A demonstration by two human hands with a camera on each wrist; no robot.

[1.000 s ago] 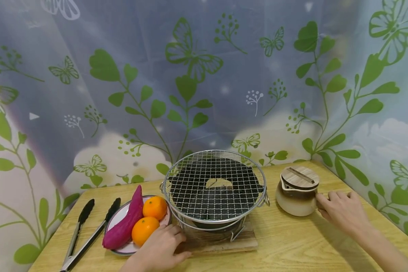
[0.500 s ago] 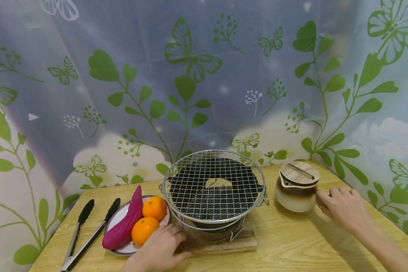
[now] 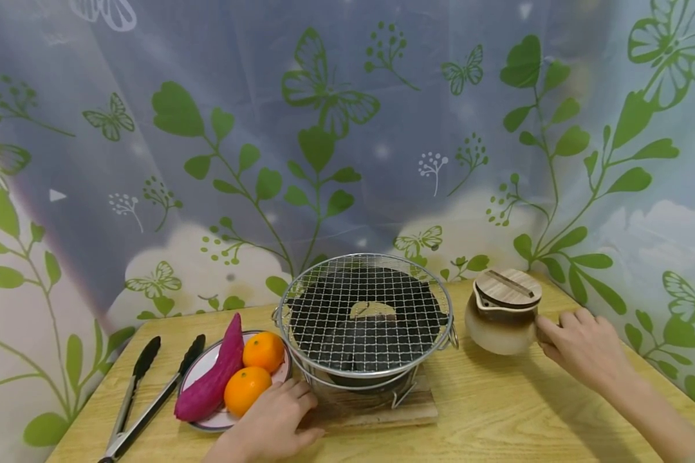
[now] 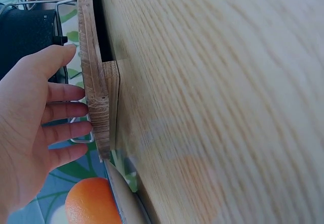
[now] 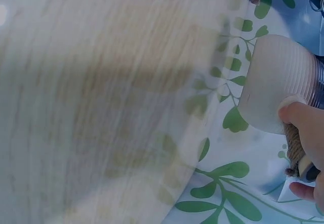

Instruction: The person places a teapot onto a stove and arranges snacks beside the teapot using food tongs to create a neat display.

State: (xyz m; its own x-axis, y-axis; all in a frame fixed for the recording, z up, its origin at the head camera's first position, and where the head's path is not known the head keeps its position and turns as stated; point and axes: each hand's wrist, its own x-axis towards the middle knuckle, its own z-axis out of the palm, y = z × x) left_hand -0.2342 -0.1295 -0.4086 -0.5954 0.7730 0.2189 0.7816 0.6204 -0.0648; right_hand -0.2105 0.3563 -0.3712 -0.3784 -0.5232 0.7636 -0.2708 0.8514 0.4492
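My right hand [image 3: 585, 347] grips the side handle of a cream-and-brown ceramic teapot [image 3: 498, 331] with a wooden lid [image 3: 509, 289]. In the right wrist view, the thumb lies on the rope-wrapped handle [image 5: 292, 145], and a gap shows between the pot's base and the table. Several of that hand's fingers are out of frame. My left hand [image 3: 275, 418] lies with loosely extended fingers beside the wooden board [image 3: 376, 421], its fingertips near the board's edge in the left wrist view; whether they touch cannot be told. A round grill with a wire mesh [image 3: 366, 315] stands on that board.
Left of the grill, a plate [image 3: 217, 421] bears a purple sweet potato [image 3: 211, 379] and two oranges [image 3: 248, 392]. Black-tipped tongs [image 3: 150, 418] lie spread farther left. A printed curtain [image 3: 347, 128] hangs behind the wooden table [image 3: 498, 418].
The teapot has risen slightly and shifted a little left in the head view, with my right hand on its handle. My left hand has stayed in place beside the board.
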